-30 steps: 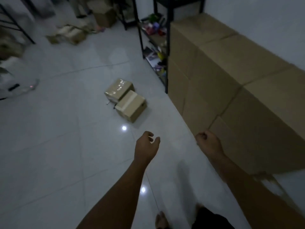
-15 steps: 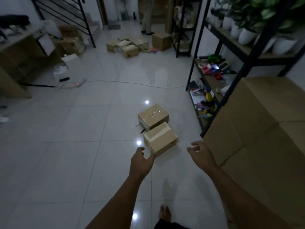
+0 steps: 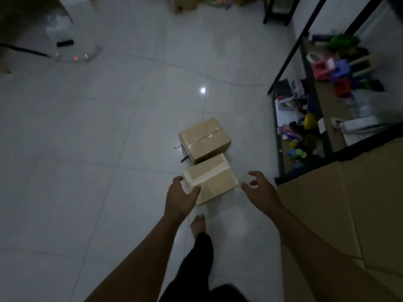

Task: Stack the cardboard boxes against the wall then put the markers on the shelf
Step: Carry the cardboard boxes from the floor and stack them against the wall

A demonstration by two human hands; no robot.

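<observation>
Next, with both the left hand (image 3: 182, 198) and right hand (image 3: 260, 190) spread wide and empty, seat fingers against opposite sides of the near box (image 3: 210, 178) before lifting level.

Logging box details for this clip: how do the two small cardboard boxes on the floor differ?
The nearer box carries a wide pale tape band; the farther box has glossy clear tape over a dark seam. The nearer box sits between the left hand and right hand; the farther lies beyond both. Both are small, brown and closed.
</observation>
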